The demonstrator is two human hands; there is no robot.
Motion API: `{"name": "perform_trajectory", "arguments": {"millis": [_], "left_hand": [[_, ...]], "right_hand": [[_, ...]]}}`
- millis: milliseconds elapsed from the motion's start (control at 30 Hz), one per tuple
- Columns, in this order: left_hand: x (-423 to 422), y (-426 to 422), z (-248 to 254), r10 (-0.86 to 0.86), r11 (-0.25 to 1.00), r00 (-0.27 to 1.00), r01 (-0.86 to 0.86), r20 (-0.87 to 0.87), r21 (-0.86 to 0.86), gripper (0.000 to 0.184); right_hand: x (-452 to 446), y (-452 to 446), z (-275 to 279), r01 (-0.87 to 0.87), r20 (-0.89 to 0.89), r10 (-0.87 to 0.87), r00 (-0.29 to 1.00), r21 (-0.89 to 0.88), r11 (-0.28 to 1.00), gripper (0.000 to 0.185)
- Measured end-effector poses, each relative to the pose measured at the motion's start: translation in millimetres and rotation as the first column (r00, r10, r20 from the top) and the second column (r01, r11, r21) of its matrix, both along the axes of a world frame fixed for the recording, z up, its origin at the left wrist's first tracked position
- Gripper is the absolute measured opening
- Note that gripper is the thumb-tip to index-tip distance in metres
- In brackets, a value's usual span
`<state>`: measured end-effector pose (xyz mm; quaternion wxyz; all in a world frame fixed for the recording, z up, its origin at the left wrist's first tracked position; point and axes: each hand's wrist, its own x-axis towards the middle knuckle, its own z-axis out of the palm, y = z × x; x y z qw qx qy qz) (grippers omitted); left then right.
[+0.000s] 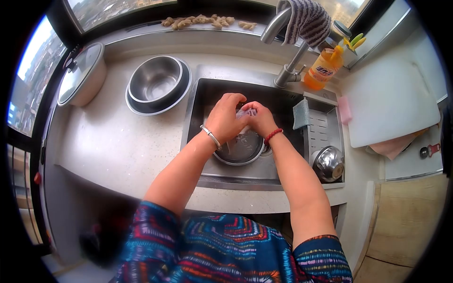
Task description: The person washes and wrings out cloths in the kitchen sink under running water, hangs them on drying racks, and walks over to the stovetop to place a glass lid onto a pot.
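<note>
Over a metal bowl in the sink, my left hand and my right hand meet with fingers curled inward. Between them shows a pale, purplish, wet-looking piece; its kind I cannot make out. Both hands close on it, the left from the left side and the right from the right. The bowl seems to hold some water, and the hands hide its far part. My left wrist wears a silver bangle, my right a red beaded bracelet.
A tap draped with a striped cloth stands behind the sink. Stacked bowls and a lidded pot are left. To the right are an orange bottle, upturned metal bowl and white board. Ginger lines the sill.
</note>
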<state>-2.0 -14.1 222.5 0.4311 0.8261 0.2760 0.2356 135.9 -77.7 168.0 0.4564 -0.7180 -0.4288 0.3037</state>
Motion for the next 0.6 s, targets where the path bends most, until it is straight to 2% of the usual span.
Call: {"name": "perform_trajectory", "arguments": {"millis": [33,100,167,233,267,300,400,433,500,533,567,600], "left_hand": [[-5.3,1.3,-10.6,0.125,0.982,0.992,-0.127,0.023,0.143,0.034],[-18.7,10.0,-46.7,0.168,0.982,0.985,-0.171,0.048,0.083,0.033],[-35.6,10.3,-67.9,0.189,0.963,0.981,-0.193,-0.036,-0.190,0.030],[-49.6,8.7,-86.8,0.194,0.948,0.976,-0.213,-0.100,-0.236,0.029],[-55.1,7.3,-95.6,0.192,0.935,0.970,-0.227,-0.148,-0.274,0.027],[-59.0,5.5,-105.4,0.199,0.929,0.967,-0.237,-0.157,-0.284,0.026],[-64.1,-0.3,-123.0,0.183,0.912,0.968,-0.233,-0.173,-0.338,0.022],[-65.0,-1.2,-126.7,0.186,0.908,0.967,-0.238,-0.176,-0.344,0.022],[-64.2,-2.4,-132.9,0.160,0.880,0.968,-0.228,-0.192,-0.417,0.020],[-63.9,-2.3,-132.8,0.168,0.877,0.966,-0.237,-0.195,-0.417,0.019],[-64.0,-0.7,-134.2,0.171,0.876,0.967,-0.237,-0.190,-0.420,0.019],[-64.0,1.1,-137.9,0.195,0.866,0.963,-0.258,-0.185,-0.429,0.018]], "right_hand": [[4.4,-1.2,-17.5,-0.004,-0.011,0.004,1.000,-0.004,1.000,0.021],[19.5,-2.3,-83.3,0.059,-0.031,-0.075,0.997,-0.353,0.934,0.021],[27.4,-5.5,-155.9,0.155,0.097,-0.121,0.988,-0.532,0.833,0.022],[7.0,-11.5,-165.6,0.210,0.336,0.027,0.941,-0.647,0.733,0.020],[-2.4,-10.3,-174.7,0.221,0.323,0.025,0.946,-0.698,0.681,0.022],[-11.1,-8.2,-182.3,0.211,0.312,0.030,0.949,-0.704,0.678,0.022],[-30.7,-6.4,-195.8,0.018,0.380,0.264,0.886,-0.599,0.800,0.015],[-28.4,-6.5,-198.6,0.013,0.377,0.271,0.886,-0.605,0.796,0.015],[-10.8,-3.0,-199.4,-0.239,0.311,0.575,0.756,-0.688,0.686,0.013],[-6.7,-1.2,-178.9,-0.168,0.311,0.542,0.781,-0.731,0.662,0.013],[-2.4,4.8,-155.2,-0.165,0.315,0.545,0.777,-0.733,0.659,0.013],[3.1,12.8,-130.2,-0.217,0.285,0.513,0.810,-0.666,0.713,0.011]]}}
